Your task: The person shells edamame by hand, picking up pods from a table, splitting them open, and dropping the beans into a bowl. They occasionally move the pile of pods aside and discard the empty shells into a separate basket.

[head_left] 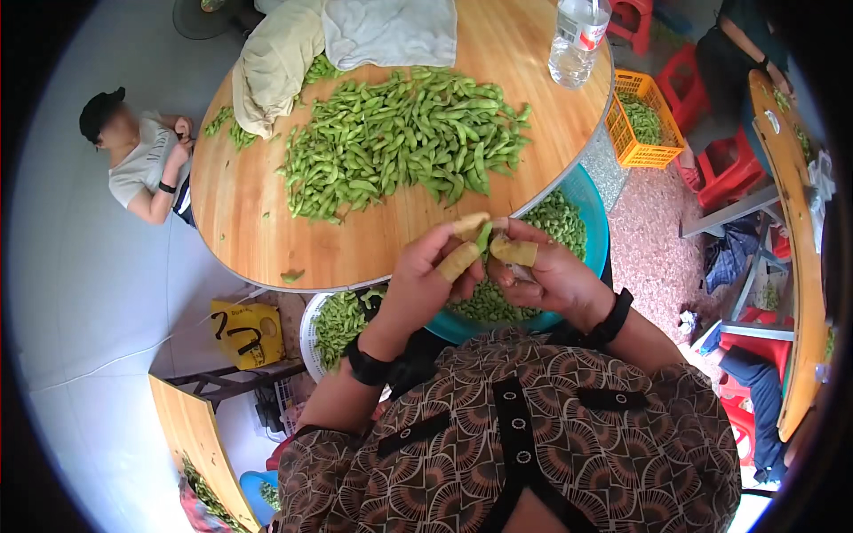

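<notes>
A green edamame pod (484,238) is pinched between my two hands, above a turquoise basin (593,222). My left hand (435,262) grips it with thumb and forefinger, both wrapped in tan tape. My right hand (538,266) closes on the pod from the other side, also with tape on its thumb. Shelled green beans (560,222) fill much of the basin below. On the wooden table (249,240) just beyond my hands lies a broad heap of edamame pods (409,142).
A plastic bottle (577,44) and cloths (391,34) lie on the table. Beside my left forearm stands a white basket of pods (339,327). A yellow crate (653,160) and red stools (733,169) are to the right. One person (147,155) sits at the left; others sit at the right table (804,355).
</notes>
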`<state>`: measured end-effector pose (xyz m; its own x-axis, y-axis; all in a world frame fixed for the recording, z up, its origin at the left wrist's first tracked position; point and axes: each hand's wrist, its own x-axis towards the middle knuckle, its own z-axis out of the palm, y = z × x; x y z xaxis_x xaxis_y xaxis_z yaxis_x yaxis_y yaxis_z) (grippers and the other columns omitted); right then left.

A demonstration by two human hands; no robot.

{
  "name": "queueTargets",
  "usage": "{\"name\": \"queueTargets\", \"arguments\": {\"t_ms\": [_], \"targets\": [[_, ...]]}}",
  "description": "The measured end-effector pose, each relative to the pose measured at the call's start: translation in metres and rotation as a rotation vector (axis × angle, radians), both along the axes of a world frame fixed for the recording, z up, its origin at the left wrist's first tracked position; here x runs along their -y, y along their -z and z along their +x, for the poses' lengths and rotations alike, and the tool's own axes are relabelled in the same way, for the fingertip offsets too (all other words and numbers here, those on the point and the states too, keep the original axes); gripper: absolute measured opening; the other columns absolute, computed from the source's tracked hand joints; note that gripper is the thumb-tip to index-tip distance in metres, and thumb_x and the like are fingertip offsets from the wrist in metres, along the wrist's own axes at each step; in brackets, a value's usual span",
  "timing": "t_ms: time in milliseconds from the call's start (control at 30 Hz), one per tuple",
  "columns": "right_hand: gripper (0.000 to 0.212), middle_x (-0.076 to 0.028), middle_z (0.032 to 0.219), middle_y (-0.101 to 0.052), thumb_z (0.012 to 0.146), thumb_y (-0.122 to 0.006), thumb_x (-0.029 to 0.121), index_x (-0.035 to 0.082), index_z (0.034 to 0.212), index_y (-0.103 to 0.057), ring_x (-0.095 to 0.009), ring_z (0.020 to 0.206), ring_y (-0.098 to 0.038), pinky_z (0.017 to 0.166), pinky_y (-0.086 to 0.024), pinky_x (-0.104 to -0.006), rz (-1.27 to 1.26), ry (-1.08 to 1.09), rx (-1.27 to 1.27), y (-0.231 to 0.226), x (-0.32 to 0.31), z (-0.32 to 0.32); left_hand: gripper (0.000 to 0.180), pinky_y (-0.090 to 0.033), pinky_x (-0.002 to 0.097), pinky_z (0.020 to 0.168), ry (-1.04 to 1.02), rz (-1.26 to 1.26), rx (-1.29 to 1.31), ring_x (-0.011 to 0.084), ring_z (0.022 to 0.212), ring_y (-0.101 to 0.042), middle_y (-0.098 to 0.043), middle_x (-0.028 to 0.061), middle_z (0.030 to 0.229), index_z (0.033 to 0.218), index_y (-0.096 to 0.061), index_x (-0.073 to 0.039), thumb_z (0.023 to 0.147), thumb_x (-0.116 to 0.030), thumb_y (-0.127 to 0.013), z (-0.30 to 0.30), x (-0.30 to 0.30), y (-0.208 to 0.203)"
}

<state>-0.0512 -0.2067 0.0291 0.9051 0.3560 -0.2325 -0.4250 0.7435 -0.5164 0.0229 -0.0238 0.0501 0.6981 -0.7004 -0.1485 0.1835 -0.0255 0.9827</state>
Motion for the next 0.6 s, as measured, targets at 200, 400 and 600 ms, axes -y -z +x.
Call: {"name": "queueTargets", "arguments": {"t_ms": [200, 400, 600], "targets": [[0.022, -0.003, 0.070, -0.056, 0.098, -0.051, 0.021, 0.010, 0.118, -0.052, -0.009, 0.042, -0.039, 0.038, -0.027, -0.0221, -0.361, 0.076, -0.028, -0.007, -0.004, -0.003, 0.021, -0.053, 0.0392, 0.061, -0.113, 0.237, 1.141, 0.0356, 0.072, -0.063, -0.062, 0.0168, 0.085, 0.100, -0.060, -0.001, 0.081, -0.004, -0.068, -0.004, 0.007, 0.007], [0.022, -0.003, 0.072, -0.057, 0.098, -0.049, 0.021, 0.010, 0.117, -0.052, -0.010, 0.045, -0.045, 0.039, -0.031, -0.0240, -0.430, 0.136, 0.001, -0.006, -0.009, -0.009, 0.024, -0.052, 0.0386, 0.062, -0.161, 0.274, 1.182, 0.0344, 0.075, -0.062, -0.062, 0.0154, 0.088, 0.101, -0.058, 0.000, 0.079, -0.003, -0.067, -0.011, 0.014, 0.013], [0.015, -0.003, 0.069, -0.056, 0.099, -0.046, 0.018, 0.011, 0.109, -0.054, -0.011, 0.043, -0.042, 0.038, -0.028, -0.0245, -0.477, 0.183, -0.063, -0.003, -0.008, -0.010, 0.025, -0.051, 0.0372, 0.060, -0.114, 0.307, 1.315, 0.0309, 0.073, -0.063, -0.063, 0.0139, 0.086, 0.101, -0.059, -0.001, 0.077, -0.002, -0.066, -0.010, 0.017, 0.012]]}}
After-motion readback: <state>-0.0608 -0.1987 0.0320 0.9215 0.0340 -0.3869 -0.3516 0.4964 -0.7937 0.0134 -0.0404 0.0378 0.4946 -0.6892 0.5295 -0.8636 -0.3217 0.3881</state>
